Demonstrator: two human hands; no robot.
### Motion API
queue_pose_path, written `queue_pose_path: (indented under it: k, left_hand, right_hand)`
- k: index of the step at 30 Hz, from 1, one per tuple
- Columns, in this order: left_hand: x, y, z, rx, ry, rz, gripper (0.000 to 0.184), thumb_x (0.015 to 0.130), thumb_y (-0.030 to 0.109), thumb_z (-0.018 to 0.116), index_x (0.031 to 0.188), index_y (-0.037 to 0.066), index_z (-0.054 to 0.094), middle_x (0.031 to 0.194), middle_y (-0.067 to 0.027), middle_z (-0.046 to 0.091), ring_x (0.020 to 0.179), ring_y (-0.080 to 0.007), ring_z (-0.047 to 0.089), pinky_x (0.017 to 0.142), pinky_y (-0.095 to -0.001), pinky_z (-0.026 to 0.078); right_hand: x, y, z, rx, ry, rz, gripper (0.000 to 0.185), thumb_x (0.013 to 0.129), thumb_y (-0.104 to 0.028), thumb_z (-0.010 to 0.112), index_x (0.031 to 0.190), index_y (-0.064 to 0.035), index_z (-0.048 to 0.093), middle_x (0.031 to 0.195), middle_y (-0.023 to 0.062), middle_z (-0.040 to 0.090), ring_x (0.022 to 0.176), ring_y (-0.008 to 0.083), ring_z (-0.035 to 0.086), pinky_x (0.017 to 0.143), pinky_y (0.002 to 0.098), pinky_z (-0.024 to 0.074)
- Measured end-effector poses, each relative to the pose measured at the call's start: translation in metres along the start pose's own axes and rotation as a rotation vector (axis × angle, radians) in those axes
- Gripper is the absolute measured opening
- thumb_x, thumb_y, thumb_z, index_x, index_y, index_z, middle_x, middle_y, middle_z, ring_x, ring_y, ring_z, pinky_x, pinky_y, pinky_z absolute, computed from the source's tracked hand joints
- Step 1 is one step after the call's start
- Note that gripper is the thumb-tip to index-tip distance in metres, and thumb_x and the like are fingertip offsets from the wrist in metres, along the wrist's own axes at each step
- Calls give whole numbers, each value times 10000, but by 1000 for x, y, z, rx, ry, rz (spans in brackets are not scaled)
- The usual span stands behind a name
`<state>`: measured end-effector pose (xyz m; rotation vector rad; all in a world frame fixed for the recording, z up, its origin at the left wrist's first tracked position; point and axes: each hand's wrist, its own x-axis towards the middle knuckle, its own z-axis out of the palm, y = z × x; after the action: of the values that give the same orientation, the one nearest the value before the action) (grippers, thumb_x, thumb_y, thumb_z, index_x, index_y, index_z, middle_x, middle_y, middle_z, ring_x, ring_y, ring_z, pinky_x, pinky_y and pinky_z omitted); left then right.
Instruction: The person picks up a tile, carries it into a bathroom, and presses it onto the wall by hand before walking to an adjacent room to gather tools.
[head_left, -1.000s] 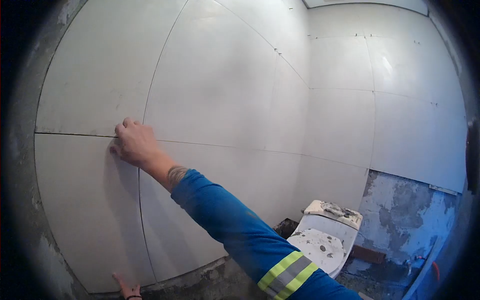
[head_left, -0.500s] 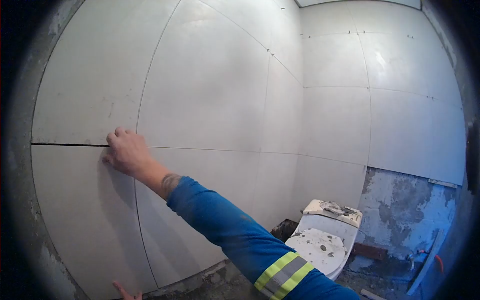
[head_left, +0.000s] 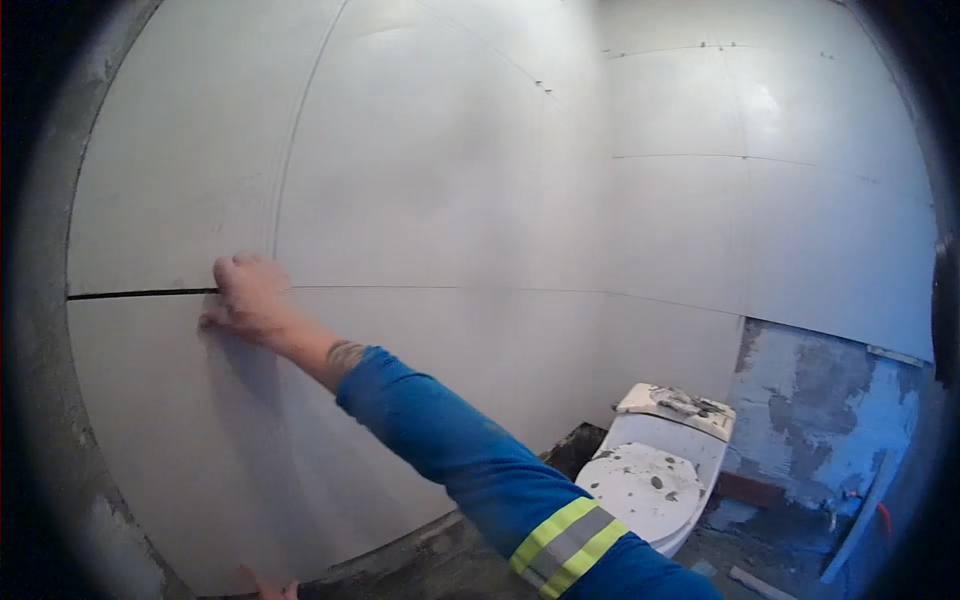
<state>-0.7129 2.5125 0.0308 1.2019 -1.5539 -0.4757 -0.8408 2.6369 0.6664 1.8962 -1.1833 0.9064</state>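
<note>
My right hand, in a blue sleeve with a reflective band, is at the joint between the upper left tile and the lower left tile. Its fingers are curled near the dark gap; what they may pinch is hidden. Low in the view, my left hand lies against the bottom of the lower tile, with a finger and thumb spread and the rest cut off by the frame edge.
A toilet with a spattered lid stands at the lower right. Behind it is a bare patch of wall below the tiles. A strip leans near a red hose. Grey wall borders the tiles on the left.
The dark gap left of my right hand looks wider than a second ago. The view has shifted slightly, and both hands stay at the same tile.
</note>
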Motion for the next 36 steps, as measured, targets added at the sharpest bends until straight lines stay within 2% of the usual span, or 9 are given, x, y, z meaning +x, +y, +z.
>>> queue_pose_path:
  k: [2, 4, 6, 20, 24, 28, 30, 33, 36]
  left_hand:
    - [10, -1, -6, -1009, -319, -406, 922, 784, 705, 494, 1467, 162, 197, 1508, -78, 221, 1367, -344, 216, 1056, -622, 166]
    - [-3, 124, -70, -1443, -13, -912, 815, 821, 482, 617, 1453, 132, 239, 1452, -104, 327, 1337, -333, 268, 1035, -523, 317]
    - [-5, 120, -66, -1414, -79, -897, 785, 838, 666, 455, 1401, 129, 347, 1450, -83, 333, 1333, -331, 287, 995, -563, 337]
    - [-98, 144, -62, -1283, -213, -774, 699, 917, 394, 543, 1467, 191, 161, 1468, -60, 248, 1288, -342, 328, 994, -528, 392]
    - [-144, 189, -78, -1197, -277, -898, 687, 905, 373, 569, 1454, 195, 196, 1422, -65, 337, 1280, -299, 364, 1015, -513, 369]
    - [-125, 337, -164, -1134, -195, -1394, 722, 847, 437, 633, 1411, 173, 268, 1382, -79, 399, 1287, -273, 370, 1032, -508, 344]
    - [-144, 325, -152, -183, -1080, -751, 604, 839, 360, 654, 1343, 165, 385, 1097, -81, 553, 962, -206, 554, 813, -401, 510]
    - [-112, 432, -228, -622, -503, -1458, 783, 778, 565, 641, 1369, 148, 340, 1328, -127, 456, 1225, -291, 452, 955, -514, 427]
    - [-153, 469, -239, -685, -568, -1399, 787, 777, 600, 613, 1374, 156, 355, 1318, -155, 453, 1165, -327, 498, 900, -506, 473]
  right_hand:
    - [2, 3, -1, 51, -78, 21, 408, 695, -387, 749, 905, -74, 591, 915, 152, 595, 913, 329, 576, 778, 427, 470]
    - [4, 6, -1, 44, -167, 28, 427, 718, -423, 731, 946, -79, 619, 970, 154, 606, 954, 324, 577, 796, 422, 475]
    - [8, 9, 0, -7, -202, 29, 466, 737, -469, 708, 981, -78, 638, 1003, 155, 610, 955, 322, 585, 805, 418, 481]
    - [1, -23, -138, 78, -766, -88, 446, 760, -331, 717, 1056, -31, 572, 735, 120, 544, 695, 260, 521, 619, 380, 410]
    - [5, -6, -179, 607, -1053, 603, 527, 747, -292, 722, 1139, 18, 556, 837, 169, 599, 779, 279, 564, 744, 394, 460]
    - [37, 55, -215, 491, -1468, 58, 374, 775, -192, 676, 1100, -40, 570, 849, 210, 642, 700, 337, 650, 657, 390, 523]
    - [31, 81, -219, 557, -1353, -96, 320, 685, -136, 710, 947, 12, 602, 697, 202, 641, 589, 340, 656, 577, 396, 542]
    - [54, 64, -235, 596, -1463, -174, 298, 707, -131, 683, 959, 13, 614, 737, 212, 636, 660, 361, 643, 622, 390, 515]
    - [53, 60, -251, 646, -1592, -305, 285, 723, -128, 665, 966, 14, 622, 763, 218, 632, 708, 374, 634, 652, 387, 497]
